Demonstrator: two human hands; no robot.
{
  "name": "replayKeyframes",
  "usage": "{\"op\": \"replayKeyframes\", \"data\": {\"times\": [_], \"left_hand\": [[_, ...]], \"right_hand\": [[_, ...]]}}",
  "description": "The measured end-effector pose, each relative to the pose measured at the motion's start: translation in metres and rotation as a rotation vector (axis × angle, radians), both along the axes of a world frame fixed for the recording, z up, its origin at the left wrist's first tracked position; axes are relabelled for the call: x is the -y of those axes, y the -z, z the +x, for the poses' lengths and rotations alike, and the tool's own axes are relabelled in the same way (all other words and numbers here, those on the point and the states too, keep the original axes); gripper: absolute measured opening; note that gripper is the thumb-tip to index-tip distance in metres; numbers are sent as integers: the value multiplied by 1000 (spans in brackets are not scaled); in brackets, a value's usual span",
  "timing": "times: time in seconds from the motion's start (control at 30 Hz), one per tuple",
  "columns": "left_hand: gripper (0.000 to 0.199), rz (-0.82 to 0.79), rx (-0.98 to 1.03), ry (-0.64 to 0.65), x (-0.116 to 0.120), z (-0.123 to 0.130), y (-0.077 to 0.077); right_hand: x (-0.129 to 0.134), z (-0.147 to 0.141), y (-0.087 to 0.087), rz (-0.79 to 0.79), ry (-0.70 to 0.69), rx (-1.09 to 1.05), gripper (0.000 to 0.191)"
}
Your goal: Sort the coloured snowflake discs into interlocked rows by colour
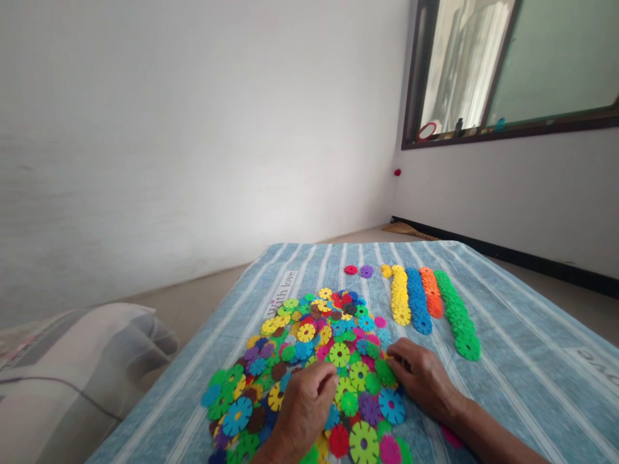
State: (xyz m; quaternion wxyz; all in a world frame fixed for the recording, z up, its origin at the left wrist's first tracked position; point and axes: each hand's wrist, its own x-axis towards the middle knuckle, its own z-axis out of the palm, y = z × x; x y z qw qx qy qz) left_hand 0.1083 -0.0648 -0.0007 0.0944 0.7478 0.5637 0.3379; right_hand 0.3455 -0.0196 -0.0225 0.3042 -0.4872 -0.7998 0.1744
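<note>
A wide pile of notched plastic discs (340, 354) in many colours lies on a striped blue cloth (512, 322). My left hand (309, 399) is over the pile's lower middle, its fingers curled; whatever is in them is hidden. At the pile's right edge my right hand (420, 374) has its fingers bent together beside a green disc (385, 372); its grasp cannot be made out. Beyond it lie overlapping rows of yellow discs (400, 296), blue discs (418, 303), orange discs (430, 293) and green discs (458, 316). A red disc (351, 270) and a purple disc (366, 272) lie apart.
A cloth-covered bundle (82, 380) with a dark cable is at the lower left. White walls (203, 129) stand behind the table, with a dark-framed window (503, 122) at the upper right. A small round mirror (427, 131) rests on its sill.
</note>
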Motion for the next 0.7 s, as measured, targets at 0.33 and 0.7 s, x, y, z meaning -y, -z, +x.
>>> {"op": "replayKeyframes", "data": {"times": [0.33, 0.7], "left_hand": [[22, -34, 31, 9, 2, 1, 0], [24, -19, 7, 57, 6, 6, 0]], "right_hand": [[0, 3, 2, 12, -28, -6, 20], [1, 5, 1, 18, -30, -7, 20]]}}
